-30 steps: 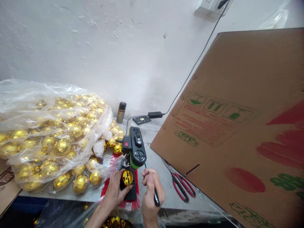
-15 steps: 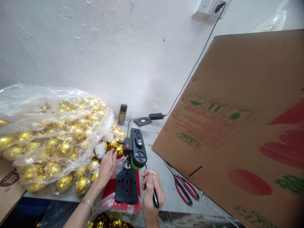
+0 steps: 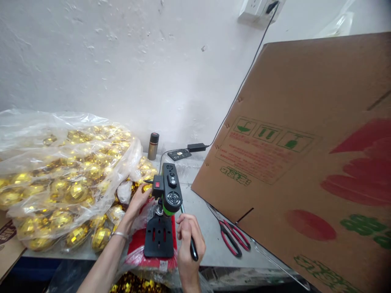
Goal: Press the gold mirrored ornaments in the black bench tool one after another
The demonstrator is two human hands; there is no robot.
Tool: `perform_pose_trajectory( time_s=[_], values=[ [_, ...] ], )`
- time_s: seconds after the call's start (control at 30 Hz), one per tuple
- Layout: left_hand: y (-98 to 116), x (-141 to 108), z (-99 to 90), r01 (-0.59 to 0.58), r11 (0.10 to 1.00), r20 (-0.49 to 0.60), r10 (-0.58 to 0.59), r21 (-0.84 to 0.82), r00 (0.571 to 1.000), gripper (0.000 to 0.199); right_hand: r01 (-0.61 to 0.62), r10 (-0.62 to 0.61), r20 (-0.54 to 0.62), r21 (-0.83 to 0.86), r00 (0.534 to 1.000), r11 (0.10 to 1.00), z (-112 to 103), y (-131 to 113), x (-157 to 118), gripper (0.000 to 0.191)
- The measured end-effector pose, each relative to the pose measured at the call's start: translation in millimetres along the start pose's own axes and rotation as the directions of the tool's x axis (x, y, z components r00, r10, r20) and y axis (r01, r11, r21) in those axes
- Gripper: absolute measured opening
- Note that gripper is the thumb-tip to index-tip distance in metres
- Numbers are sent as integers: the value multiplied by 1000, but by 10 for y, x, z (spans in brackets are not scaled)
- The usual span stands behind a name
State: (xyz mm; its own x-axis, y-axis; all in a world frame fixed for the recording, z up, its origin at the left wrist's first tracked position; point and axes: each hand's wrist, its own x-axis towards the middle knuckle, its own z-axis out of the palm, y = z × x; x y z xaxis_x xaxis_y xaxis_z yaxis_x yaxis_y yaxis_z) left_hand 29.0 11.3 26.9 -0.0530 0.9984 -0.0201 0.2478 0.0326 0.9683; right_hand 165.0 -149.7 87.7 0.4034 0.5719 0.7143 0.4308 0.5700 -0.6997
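A small black machine (image 3: pixel 171 189) with a green band and a red switch stands on a slotted black base plate (image 3: pixel 159 240). My right hand (image 3: pixel 191 244) is closed round a black-handled rod (image 3: pixel 194 249) that slants up to the machine's head. To the left of the machine, my left hand (image 3: pixel 140 199) reaches forward, its fingers curled at a gold mirror ball (image 3: pixel 147 188); some fingertips are hidden. Under the plate lies a red sheet (image 3: pixel 137 242), with clear plastic film beside it.
Clear bags of gold mirror balls (image 3: pixel 76 191) pile up at left. Red-handled scissors (image 3: pixel 234 238) lie to the right, before a large cardboard box (image 3: pixel 275 142). Behind are a bottle (image 3: pixel 153 146), a phone (image 3: pixel 179 154) and a power adapter (image 3: pixel 196 147). Gold pieces (image 3: pixel 137 283) lie below the table edge.
My left hand has moved forward, away from the film beside the plate, to the gold mirror ball. My right hand keeps hold of the rod. The whole view has shifted slightly.
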Motion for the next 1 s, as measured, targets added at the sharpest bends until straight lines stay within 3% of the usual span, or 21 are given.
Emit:
perform_pose_trajectory(
  time_s=[0.1, 0.2, 0.37, 0.5, 0.67, 0.83, 1.0],
  values=[
    [-45, -330, -183, 11, 989, 28, -7, -144, 1000, 56, -28, 28, -2, -12, 1000, 1000, 9, -120, 150, 41],
    [-194, -699, -250, 52, 946, 83, -27, -319, 996, 68, -41, 42, 27, -40, 999, 998, 8, -209, 281, 43],
    [-568, -1047, 0, 18, 961, 58, -2, -277, 998, 74, -29, 33, 56, -64, 998, 998, -6, -247, 343, 44],
    [-780, -1090, 243, -69, 982, -13, 68, -178, 998, 66, 3, 1, 59, -58, 998, 998, -22, -218, 295, 40],
    [-923, -1048, 325, -242, 970, -75, 242, 20, 967, 60, 7, -4, 64, -36, 998, 999, -32, -187, 226, 38],
    [-980, -1029, 317, -344, 934, -2, 345, 93, 938, 57, 6, -5, 49, -14, 999, 1000, -30, -191, 184, 37],
    [-977, -1050, 318, -375, 922, 61, 370, 95, 927, 54, -19, 20, 62, -11, 998, 1000, -35, -188, 176, 39]
  ],
)
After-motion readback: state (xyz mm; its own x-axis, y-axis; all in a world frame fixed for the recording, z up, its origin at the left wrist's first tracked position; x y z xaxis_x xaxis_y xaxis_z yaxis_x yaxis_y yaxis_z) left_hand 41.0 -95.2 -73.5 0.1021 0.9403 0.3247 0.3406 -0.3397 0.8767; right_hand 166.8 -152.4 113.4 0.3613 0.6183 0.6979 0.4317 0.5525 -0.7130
